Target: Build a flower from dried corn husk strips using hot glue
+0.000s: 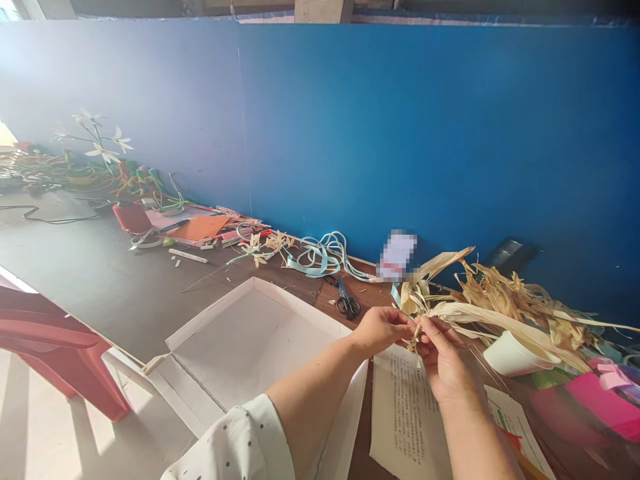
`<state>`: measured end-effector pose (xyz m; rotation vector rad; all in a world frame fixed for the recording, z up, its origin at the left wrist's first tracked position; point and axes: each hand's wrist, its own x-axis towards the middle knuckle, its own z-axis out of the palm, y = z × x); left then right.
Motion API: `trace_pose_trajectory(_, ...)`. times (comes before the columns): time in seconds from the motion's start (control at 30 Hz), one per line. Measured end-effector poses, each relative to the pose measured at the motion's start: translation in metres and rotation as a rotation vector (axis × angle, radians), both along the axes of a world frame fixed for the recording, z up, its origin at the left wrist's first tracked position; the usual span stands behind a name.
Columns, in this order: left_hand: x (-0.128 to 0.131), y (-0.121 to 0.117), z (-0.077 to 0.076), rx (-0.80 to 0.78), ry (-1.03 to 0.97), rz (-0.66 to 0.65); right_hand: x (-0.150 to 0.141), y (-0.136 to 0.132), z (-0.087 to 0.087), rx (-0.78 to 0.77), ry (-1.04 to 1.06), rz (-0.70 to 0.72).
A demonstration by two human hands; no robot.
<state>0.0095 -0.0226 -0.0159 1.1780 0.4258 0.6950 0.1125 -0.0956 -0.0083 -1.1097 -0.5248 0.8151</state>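
My left hand (381, 331) and my right hand (447, 360) meet above a printed sheet (403, 413), fingertips pinched together on a small piece of dried corn husk (413, 345). Its lower end hangs frayed between them; the rest is covered by my fingers. Just behind and to the right lies a pile of dried corn husks (493, 293), with long strips reaching toward my hands. A pale cup (517, 353) rests tilted among the strips. Black-handled scissors (345, 300) lie beyond my left hand.
An open white cardboard box (260, 347) sits under my left arm. Light-blue ribbon (320, 260) and husk flowers (257, 250) lie along the blue partition (400, 120). Farther left are orange paper (203, 228) and a red spool (131, 217). A pink object (595, 407) is at right, a red stool (65, 347) at left.
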Motion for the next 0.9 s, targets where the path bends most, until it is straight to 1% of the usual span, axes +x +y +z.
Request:
trace_pose_trajectory(0.23, 0.001, -0.002, -0.002, 0.06, 0.029, 0.041, -0.003, -0.001, 0.004, -0.023, -0.026, -0.027)
trace_pose_trajectory(0.37, 0.001, -0.002, -0.004, 0.138, 0.028, 0.075, -0.003, -0.003, 0.003, -0.041, -0.079, -0.096)
trace_pose_trajectory(0.47, 0.002, -0.002, -0.005, 0.18, -0.007, 0.103, -0.002, -0.003, 0.0, -0.042, -0.165, -0.132)
trace_pose_trajectory(0.67, 0.006, -0.003, -0.009, 0.245, -0.068, 0.187, -0.002, -0.004, -0.006, 0.017, -0.406, -0.157)
trace_pose_trajectory(0.8, 0.005, -0.004, -0.008, 0.355, -0.082, 0.264, -0.004, -0.006, -0.005, 0.01, -0.518, -0.212)
trace_pose_trajectory(0.9, 0.002, -0.006, -0.004, 0.455, -0.05, 0.314, -0.006, -0.008, -0.005, -0.004, -0.604, -0.263)
